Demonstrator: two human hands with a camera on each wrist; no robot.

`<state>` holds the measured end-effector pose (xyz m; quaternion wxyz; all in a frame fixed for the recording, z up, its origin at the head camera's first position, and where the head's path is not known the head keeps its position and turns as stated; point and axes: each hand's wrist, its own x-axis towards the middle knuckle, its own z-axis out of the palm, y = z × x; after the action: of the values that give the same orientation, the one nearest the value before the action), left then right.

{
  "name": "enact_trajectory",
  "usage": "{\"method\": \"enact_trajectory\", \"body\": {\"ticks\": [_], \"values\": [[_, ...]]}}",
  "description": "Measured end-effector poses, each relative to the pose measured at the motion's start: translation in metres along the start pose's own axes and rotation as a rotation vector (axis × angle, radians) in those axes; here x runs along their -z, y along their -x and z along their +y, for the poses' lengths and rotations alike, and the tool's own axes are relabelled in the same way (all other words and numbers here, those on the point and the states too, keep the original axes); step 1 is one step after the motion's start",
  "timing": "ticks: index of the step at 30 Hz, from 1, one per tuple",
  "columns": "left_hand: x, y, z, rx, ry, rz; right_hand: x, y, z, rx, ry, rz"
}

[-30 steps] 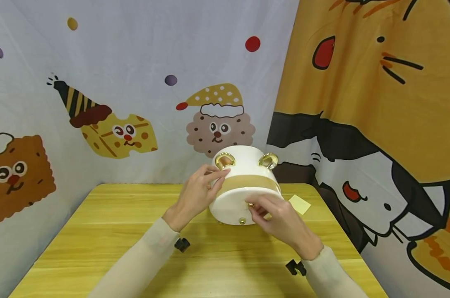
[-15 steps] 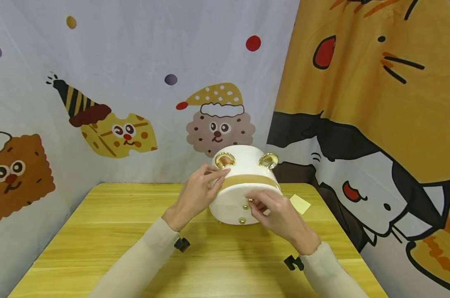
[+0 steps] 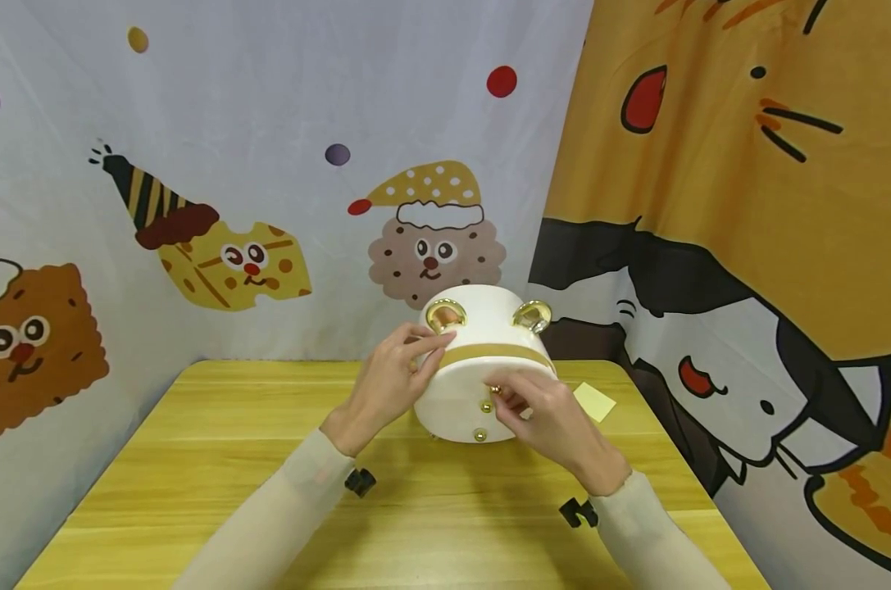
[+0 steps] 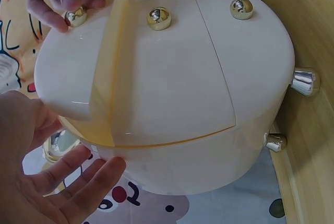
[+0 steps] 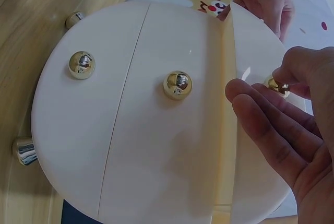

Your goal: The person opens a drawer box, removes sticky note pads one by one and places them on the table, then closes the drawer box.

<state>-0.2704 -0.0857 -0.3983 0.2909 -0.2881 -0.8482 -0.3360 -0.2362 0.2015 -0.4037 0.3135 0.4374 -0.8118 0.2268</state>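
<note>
A white, rounded storage box (image 3: 445, 401) with gold ears and gold feet stands on the table. Three gold ball knobs line its front, and its top drawer (image 4: 65, 72) sticks out a little, showing a yellowish side. My right hand (image 3: 552, 418) pinches the top drawer's knob (image 5: 276, 86) between thumb and index finger. Below it, the middle knob (image 5: 178, 85) and the bottom knob (image 3: 479, 435) are untouched. My left hand (image 3: 389, 381) rests with extended fingers against the box's upper left side, by the left ear (image 3: 445, 315). The drawer's inside is hidden.
A pale yellow paper note (image 3: 595, 402) lies on the wooden table (image 3: 268, 475), right of the box. Cartoon-printed curtains (image 3: 253, 98) hang behind and along the right side. Each wrist carries a small black mount.
My right hand and the top drawer have moved back toward the box body. The yellowish strip above the drawer front has narrowed, and the middle knob has come into view. The left hand stays put.
</note>
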Motion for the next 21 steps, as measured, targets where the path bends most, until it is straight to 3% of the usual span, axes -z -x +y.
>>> {"method": "enact_trajectory", "body": {"ticks": [21], "values": [[0.0002,0.0010,-0.0010,0.002,0.005,-0.008,-0.0035,-0.0066,0.0061,-0.013,0.012,-0.015]]}}
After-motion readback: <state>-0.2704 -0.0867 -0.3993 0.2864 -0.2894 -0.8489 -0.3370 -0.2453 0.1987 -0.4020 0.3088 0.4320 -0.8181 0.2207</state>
